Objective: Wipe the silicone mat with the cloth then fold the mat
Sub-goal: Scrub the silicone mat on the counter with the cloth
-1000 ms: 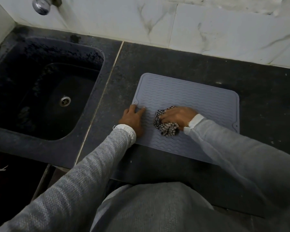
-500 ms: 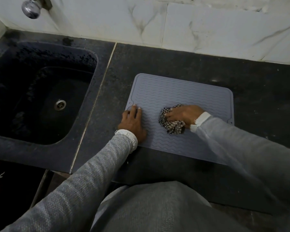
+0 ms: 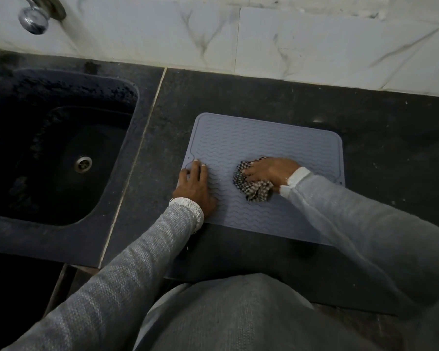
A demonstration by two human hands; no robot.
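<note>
Flat mat (image 3: 264,143), long axis left-right along counter (image 3: 238,92).

A dark speckled stone counter (image 3: 276,97) carries everything — it runs up to the white marble-tiled wall (image 3: 289,41). A grey silicone mat (image 3: 251,138) lies flat on it, its ribbed face up. Left of the mat, past a pale seam, a black sink (image 3: 61,231) is set into the counter.

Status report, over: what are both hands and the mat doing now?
Left hand flat on mat's left edge, pinning it. Right hand presses checked cloth mid-mat. Silicone mat flat, unfolded. Nothing in the way.
</note>
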